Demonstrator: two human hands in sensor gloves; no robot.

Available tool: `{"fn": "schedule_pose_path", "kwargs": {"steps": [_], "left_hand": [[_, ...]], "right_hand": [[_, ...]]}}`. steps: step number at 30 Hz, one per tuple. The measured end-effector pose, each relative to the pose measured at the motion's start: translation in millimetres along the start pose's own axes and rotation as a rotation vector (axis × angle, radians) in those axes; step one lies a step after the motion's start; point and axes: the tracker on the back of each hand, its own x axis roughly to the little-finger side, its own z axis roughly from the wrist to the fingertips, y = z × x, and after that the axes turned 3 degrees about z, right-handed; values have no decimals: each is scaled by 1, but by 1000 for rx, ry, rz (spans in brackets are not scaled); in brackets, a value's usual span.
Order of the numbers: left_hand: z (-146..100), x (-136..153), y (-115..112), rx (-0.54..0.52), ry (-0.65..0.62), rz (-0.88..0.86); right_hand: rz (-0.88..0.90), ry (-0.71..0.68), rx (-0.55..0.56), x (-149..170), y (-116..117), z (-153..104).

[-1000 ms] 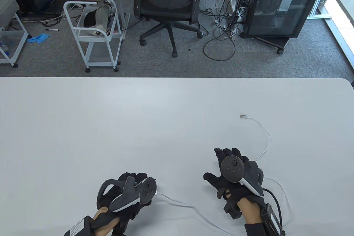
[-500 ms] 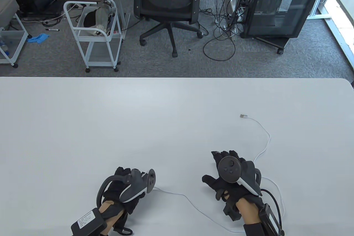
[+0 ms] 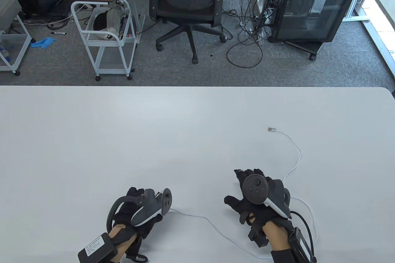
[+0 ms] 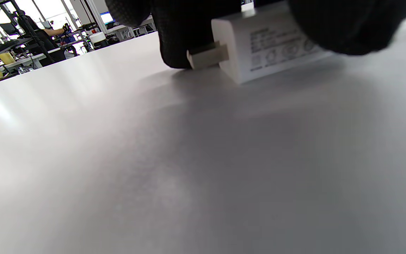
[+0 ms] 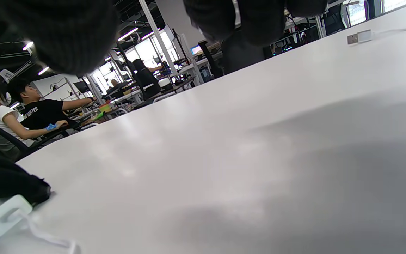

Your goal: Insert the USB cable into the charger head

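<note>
My left hand (image 3: 139,198) grips the white charger head (image 4: 270,47) low on the table, prongs (image 4: 208,56) pointing sideways; black glove fingers (image 4: 189,31) wrap it. In the table view the charger is hidden under the hand. The white USB cable (image 3: 200,217) leaves that hand, runs right, loops behind my right hand and ends in a free silver USB plug (image 3: 271,129) lying on the table. The right wrist view shows that plug (image 5: 360,37) and the charger (image 5: 4,215) with cable at it. My right hand (image 3: 243,189) rests with fingers spread, holding nothing.
The white table (image 3: 123,136) ends at a far edge with a rounded right corner. Beyond it on the floor stand an office chair (image 3: 188,1), a white cart (image 3: 105,34) and a black cabinet (image 3: 311,7).
My left hand has turned and shifted slightly away from me, dragging the near cable run with it. My right hand has drifted a little left. The free plug has not moved.
</note>
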Motion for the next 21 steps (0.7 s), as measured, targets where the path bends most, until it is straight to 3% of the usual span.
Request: {"fn": "schedule_pose_path", "kwargs": {"steps": [4,9,13,16,21], "left_hand": [[-5,5,5,-16,-39,-61],[-24,15,27,-162,-99,-225],[-38,18,39,-273,-124,-260],[-42,20,42,-299,-126,-248],[-40,21,39,-255,-122,-245]], "right_hand": [[0,6,2,2,0,0],[3,5,7,2,-1,0],[16,-7,9,0,-1,-1],[21,-13,12,-2,-2,-2],[21,-16,7,-2,-1,-2]]}}
